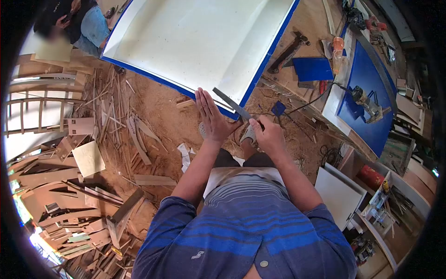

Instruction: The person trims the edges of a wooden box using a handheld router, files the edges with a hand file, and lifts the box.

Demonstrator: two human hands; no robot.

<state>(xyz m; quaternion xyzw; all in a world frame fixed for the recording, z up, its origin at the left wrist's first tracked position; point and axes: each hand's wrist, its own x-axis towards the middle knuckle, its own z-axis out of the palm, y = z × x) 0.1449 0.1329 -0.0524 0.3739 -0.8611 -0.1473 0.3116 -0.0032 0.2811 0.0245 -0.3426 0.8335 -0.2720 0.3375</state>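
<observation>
A large white panel box with blue edges fills the top middle of the view, its near corner pointing at me. My right hand is closed around the handle end of a flat metal file, whose blade lies across that near corner. Against the blue front edge, just left of the file, my left hand is flat with its fingers stretched out and thumb apart. Whether the file touches the edge is hard to tell.
On the right bench are a hammer, a blue offcut, an orange bottle and a power tool with a cord. Wood scraps litter the floor at left. Another person sits at the upper left. A shelf stands lower right.
</observation>
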